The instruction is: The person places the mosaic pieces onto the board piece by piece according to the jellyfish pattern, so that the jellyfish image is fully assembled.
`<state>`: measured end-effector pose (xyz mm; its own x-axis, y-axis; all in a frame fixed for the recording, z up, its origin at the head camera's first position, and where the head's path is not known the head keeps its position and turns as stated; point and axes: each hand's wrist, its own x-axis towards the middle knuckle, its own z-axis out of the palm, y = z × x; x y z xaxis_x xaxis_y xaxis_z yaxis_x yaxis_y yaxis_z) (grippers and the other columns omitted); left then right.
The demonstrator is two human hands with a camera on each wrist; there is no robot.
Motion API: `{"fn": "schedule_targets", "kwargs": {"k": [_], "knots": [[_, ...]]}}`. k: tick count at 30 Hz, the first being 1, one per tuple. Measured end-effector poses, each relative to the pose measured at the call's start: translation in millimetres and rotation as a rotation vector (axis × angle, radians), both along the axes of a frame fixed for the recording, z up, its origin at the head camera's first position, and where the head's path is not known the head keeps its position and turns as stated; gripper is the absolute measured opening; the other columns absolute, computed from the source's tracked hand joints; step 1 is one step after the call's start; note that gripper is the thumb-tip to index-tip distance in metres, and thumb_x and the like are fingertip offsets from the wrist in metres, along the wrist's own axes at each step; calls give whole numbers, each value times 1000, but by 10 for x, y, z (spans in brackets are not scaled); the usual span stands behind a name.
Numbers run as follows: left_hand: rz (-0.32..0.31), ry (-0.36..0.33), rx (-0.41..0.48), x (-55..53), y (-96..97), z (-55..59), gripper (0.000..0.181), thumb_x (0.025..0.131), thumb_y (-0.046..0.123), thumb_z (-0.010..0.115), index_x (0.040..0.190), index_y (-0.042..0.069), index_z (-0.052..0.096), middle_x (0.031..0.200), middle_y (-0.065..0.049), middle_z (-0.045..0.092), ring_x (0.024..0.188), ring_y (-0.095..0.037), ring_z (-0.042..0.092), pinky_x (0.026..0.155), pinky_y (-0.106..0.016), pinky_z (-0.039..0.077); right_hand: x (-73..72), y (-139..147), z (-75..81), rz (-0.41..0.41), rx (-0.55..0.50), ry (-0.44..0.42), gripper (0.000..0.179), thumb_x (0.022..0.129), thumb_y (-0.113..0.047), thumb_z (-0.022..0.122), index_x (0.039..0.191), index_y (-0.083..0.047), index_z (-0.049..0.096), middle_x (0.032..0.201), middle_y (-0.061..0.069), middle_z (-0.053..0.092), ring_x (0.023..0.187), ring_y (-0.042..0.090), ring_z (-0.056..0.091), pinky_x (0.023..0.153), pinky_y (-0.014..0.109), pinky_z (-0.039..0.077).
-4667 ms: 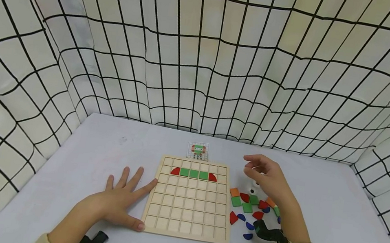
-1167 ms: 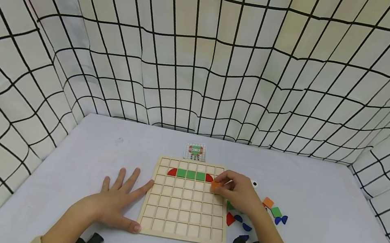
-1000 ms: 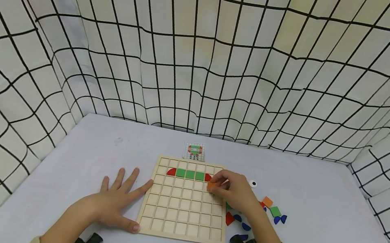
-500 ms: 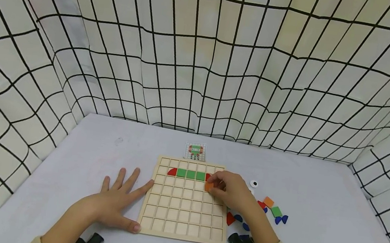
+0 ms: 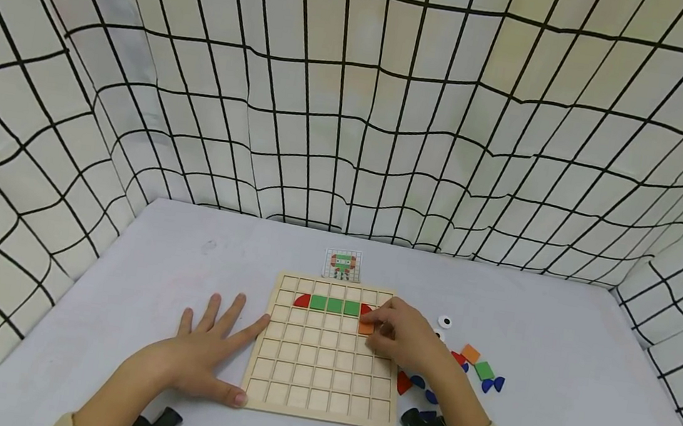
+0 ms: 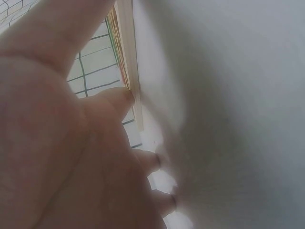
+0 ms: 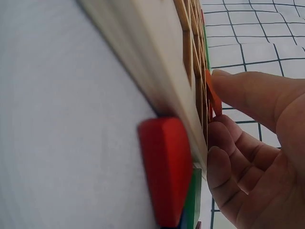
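A wooden grid board (image 5: 308,370) lies on the white table. One row holds a red quarter-round (image 5: 302,301), several green squares (image 5: 334,306) and another red quarter-round (image 5: 365,309). My right hand (image 5: 406,337) is over the board's right side, thumb and fingers at an orange square tile (image 5: 366,328) just below the right red piece. In the right wrist view the orange tile (image 7: 213,93) looks tilted between thumb and fingertips. My left hand (image 5: 200,353) lies spread, with thumb and index finger touching the board's left edge (image 6: 127,52).
A small pattern card (image 5: 342,265) lies beyond the board. Right of it are loose pieces: an orange square (image 5: 470,354), a green square (image 5: 484,371), blue half-rounds (image 5: 498,384), a red piece (image 5: 404,383) and white eye discs (image 5: 444,321). Black netting (image 5: 360,122) surrounds the table.
My right hand has come from above the loose pieces to the board with an orange tile, then shifted slightly left over a cell below the red piece. My left hand keeps its place.
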<state>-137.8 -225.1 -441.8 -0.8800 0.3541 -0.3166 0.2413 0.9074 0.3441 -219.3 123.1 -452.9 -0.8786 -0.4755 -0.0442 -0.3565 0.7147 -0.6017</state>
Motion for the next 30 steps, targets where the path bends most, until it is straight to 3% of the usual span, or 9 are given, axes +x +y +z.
{"fn": "schedule_targets", "kwargs": {"k": [7, 14, 18, 22, 30], "knots": [[1, 6, -5, -3, 2, -5, 117, 63, 82, 69, 159, 33, 24, 166, -23, -1, 146, -58, -12, 103, -82, -4, -1, 10, 10, 20, -9, -17, 25, 90, -20, 75, 113, -25, 77, 108, -7, 54, 85, 12, 51, 70, 28, 47], [17, -10, -4, 3, 7, -8, 117, 62, 81, 71, 159, 33, 25, 166, -23, -1, 146, -57, -12, 104, -82, -5, -4, 82, 59, 48, -94, -92, 31, 92, -18, 71, 122, -24, 71, 112, -3, 56, 87, 14, 57, 69, 31, 52], [16, -12, 1, 3, 7, -16, 117, 62, 80, 71, 159, 33, 25, 166, -23, -1, 146, -57, -13, 104, -82, -5, -27, 184, 102, 54, -131, -71, 33, 93, -16, 70, 125, -20, 68, 118, 0, 60, 96, 14, 61, 74, 31, 53], [13, -10, 2, 5, 7, -13, 116, 63, 80, 71, 159, 33, 25, 166, -23, -1, 146, -57, -13, 104, -82, -6, -49, 291, 169, 14, -145, -70, 32, 94, -16, 69, 126, -19, 67, 123, 0, 61, 103, 17, 62, 79, 32, 53], [-1, -2, 1, -3, 3, -8, 117, 64, 81, 70, 159, 33, 23, 166, -23, -2, 146, -58, -12, 103, -82, -5, -98, 541, 276, -97, -132, -54, 33, 95, -19, 68, 127, -17, 66, 127, 6, 64, 106, 22, 62, 78, 34, 55]]}}
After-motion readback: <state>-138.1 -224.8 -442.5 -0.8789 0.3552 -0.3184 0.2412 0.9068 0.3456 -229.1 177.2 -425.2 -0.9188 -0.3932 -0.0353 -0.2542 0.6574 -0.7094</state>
